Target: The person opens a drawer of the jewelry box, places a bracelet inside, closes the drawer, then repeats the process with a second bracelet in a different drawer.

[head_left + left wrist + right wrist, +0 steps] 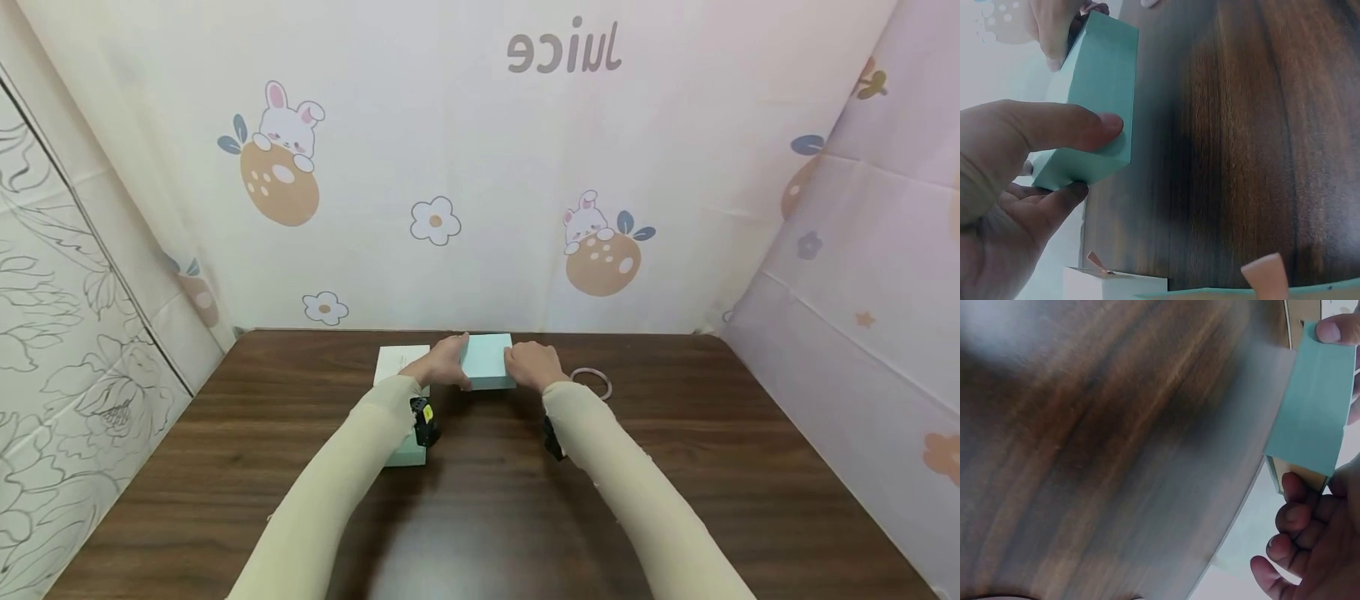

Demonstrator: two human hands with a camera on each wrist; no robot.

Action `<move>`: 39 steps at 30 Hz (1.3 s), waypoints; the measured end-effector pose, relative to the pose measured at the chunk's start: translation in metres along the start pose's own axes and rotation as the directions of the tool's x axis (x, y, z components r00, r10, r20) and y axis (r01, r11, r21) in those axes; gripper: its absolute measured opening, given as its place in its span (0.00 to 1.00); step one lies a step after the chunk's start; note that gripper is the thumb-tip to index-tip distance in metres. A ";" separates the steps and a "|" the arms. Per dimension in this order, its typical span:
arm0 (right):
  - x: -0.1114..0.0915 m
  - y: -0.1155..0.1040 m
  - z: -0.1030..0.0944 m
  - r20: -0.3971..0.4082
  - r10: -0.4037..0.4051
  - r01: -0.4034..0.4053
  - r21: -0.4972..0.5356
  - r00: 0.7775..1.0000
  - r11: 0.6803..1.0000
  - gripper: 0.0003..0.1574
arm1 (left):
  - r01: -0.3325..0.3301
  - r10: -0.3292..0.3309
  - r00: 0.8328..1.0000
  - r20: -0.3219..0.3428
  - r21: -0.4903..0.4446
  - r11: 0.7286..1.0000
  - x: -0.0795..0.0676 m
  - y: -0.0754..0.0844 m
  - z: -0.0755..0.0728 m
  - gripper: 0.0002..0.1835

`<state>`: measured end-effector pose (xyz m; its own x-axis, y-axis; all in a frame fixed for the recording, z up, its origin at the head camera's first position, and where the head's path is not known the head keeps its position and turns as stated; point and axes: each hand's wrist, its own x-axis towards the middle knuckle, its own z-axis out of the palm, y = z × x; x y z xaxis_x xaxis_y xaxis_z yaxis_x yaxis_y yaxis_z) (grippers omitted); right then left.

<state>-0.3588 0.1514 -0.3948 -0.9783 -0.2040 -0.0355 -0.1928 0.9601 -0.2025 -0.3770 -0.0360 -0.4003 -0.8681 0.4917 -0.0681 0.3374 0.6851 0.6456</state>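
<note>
Out in front, both hands hold a mint-green box [487,362] near the table's back edge. My left hand [444,364] grips its left end; in the left wrist view the thumb [1100,130] lies along the green side and fingers press the end face. At the box's right end is my right hand [532,365], fingers curled. The right wrist view shows that end of the green sleeve [1313,400] open, a tan inner surface [1304,476] inside it and a fingertip [1293,485] right at the opening.
Left of the hands lie a white box [392,360] with small print and a mint-green piece [407,452], partly hidden by the left sleeve. Peach ribbon tabs [1266,275] show there. A pale ring [592,382] lies right of the right hand. A printed curtain [480,275] hangs behind the table.
</note>
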 end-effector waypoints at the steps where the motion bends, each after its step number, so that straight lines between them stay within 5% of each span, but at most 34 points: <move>1: 0.001 0.000 0.000 0.014 0.005 -0.005 -0.004 1.000 1.000 0.31 | 0.003 -0.003 1.000 0.004 -0.006 1.000 0.001 -0.001 0.000 0.54; 7: 0.005 -0.002 -0.002 0.087 0.036 -0.034 -0.028 0.996 0.999 0.32 | 0.033 -0.033 0.999 0.026 -0.003 0.999 0.009 -0.006 0.004 0.55; 22: 0.012 0.003 0.023 0.117 0.043 -0.036 -0.062 0.992 0.997 0.33 | 0.061 -0.063 0.997 0.038 0.048 0.997 0.012 -0.015 0.015 0.55; 31: 0.010 0.007 0.023 0.088 0.058 -0.050 -0.091 0.994 0.995 0.33 | 0.066 -0.066 0.997 0.041 0.017 0.998 0.015 -0.008 0.015 0.54; 39: 0.005 0.002 0.020 0.141 0.095 -0.084 -0.084 0.985 0.993 0.31 | 0.102 -0.108 0.991 0.078 0.077 0.992 0.007 -0.006 0.016 0.55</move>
<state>-0.3627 0.1486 -0.4146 -0.9718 -0.1366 -0.1923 -0.1157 0.9865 -0.1157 -0.3795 -0.0279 -0.4172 -0.8685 0.4551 -0.1964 0.2742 0.7712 0.5745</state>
